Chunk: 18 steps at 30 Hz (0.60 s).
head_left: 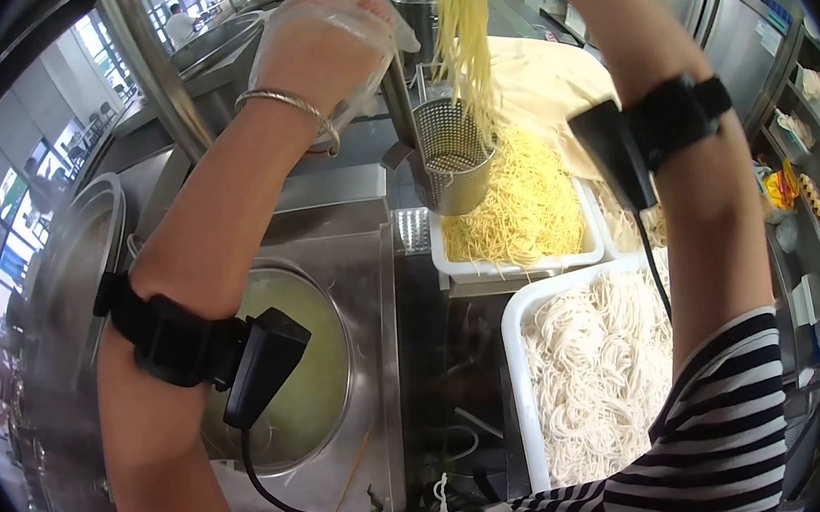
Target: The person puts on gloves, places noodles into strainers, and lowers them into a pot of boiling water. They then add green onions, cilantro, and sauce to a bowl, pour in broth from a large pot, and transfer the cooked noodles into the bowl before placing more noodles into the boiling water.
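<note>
My left hand [341, 28], in a clear plastic glove, is closed around the upright handle of a perforated metal noodle strainer [458, 191]. The strainer hangs beside and partly in front of a white tray [521, 266] heaped with yellow noodles [534, 203]. A long bundle of yellow noodles [465, 20] hangs from the top edge, its lower ends at the strainer's mouth. My right forearm [703, 195] reaches up out of the picture, so my right hand and whatever it grips are hidden.
A round pot of cloudy greenish liquid [293, 378] is set in the steel counter [371, 360] below my left arm. Nearer me on the right stands a white bin [521, 384] of pale noodles [597, 366]. Beige cloth [541, 77] lies behind. A metal post [155, 68] rises at left.
</note>
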{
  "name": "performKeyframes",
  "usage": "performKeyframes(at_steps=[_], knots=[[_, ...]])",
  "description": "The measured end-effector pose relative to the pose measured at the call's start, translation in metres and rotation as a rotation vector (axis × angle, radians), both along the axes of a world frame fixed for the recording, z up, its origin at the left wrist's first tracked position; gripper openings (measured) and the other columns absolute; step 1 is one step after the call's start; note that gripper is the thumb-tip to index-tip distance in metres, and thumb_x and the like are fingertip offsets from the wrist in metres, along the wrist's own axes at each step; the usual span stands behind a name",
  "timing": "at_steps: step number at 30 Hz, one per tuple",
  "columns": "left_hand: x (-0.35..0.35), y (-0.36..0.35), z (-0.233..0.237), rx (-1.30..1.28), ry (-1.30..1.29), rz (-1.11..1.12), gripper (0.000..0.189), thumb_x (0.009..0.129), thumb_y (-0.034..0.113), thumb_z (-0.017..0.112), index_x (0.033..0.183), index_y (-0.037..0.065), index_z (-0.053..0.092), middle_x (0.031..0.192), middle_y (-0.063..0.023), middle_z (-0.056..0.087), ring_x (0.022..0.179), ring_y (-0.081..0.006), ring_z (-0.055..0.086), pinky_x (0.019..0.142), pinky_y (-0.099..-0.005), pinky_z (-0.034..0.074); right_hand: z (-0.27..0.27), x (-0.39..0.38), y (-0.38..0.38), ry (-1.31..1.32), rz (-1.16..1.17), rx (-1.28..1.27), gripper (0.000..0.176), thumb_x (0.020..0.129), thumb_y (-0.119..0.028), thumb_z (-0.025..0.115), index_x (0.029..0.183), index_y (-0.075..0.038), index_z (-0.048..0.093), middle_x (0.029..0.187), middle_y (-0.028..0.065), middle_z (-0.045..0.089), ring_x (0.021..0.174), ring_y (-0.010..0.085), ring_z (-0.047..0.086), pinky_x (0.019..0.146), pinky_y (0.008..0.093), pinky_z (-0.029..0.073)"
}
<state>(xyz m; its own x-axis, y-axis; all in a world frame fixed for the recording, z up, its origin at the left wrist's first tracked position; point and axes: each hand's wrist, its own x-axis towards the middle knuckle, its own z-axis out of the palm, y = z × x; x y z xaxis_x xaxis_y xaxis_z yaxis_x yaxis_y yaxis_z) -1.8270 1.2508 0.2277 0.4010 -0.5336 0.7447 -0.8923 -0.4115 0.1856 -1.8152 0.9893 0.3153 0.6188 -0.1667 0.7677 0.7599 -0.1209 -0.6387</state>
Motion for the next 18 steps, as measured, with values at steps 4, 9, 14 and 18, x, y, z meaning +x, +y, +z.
performKeyframes(at_steps=[4, 9, 14, 18], knots=[[-0.024, 0.037, 0.02, -0.059, 0.344, 0.053, 0.014, 0.065, 0.006, 0.046, 0.069, 0.01, 0.059, 0.063, -0.0011, 0.057, 0.054, -0.0119, 0.049, 0.054, -0.0231, 0.041, -0.097, -0.027, 0.048, 0.39, -0.303, -0.678, 0.048, 0.076, -0.037, 0.052, 0.116, -0.011, 0.041, 0.099, 0.0117, 0.056, 0.089, 0.0238, 0.054, 0.08, 0.0331, 0.042], [-0.041, 0.111, 0.028, 0.412, -0.512, 0.097, 0.003, 0.06, 0.009, 0.054, 0.058, 0.01, 0.056, 0.074, 0.0024, 0.055, 0.071, -0.0125, 0.054, 0.063, -0.0219, 0.044, -0.177, -0.056, 0.113, 0.64, -0.044, -0.946, 0.062, 0.079, -0.03, 0.052, 0.131, -0.017, 0.021, 0.103, 0.011, 0.055, 0.099, 0.0208, 0.052, 0.09, 0.0316, 0.039], [-0.055, 0.173, 0.009, 0.125, -0.051, 0.049, 0.012, 0.066, 0.001, 0.048, 0.068, 0.008, 0.057, 0.063, -0.0019, 0.057, 0.054, -0.0119, 0.051, 0.051, -0.0249, 0.042, -0.229, -0.065, 0.197, 0.902, 0.088, -0.887, 0.048, 0.077, -0.027, 0.055, 0.121, -0.011, 0.041, 0.094, 0.0086, 0.058, 0.084, 0.0156, 0.054, 0.074, 0.0257, 0.041], [-0.061, 0.232, -0.014, 0.142, 0.021, 0.315, 0.01, 0.066, 0.002, 0.049, 0.067, 0.009, 0.056, 0.067, -0.0027, 0.058, 0.059, -0.0184, 0.054, 0.055, -0.0275, 0.043, -0.268, -0.077, 0.282, 0.985, -0.119, -1.167, 0.036, 0.076, -0.028, 0.056, 0.103, -0.004, 0.053, 0.079, 0.0063, 0.057, 0.071, 0.0142, 0.054, 0.064, 0.0268, 0.042]])
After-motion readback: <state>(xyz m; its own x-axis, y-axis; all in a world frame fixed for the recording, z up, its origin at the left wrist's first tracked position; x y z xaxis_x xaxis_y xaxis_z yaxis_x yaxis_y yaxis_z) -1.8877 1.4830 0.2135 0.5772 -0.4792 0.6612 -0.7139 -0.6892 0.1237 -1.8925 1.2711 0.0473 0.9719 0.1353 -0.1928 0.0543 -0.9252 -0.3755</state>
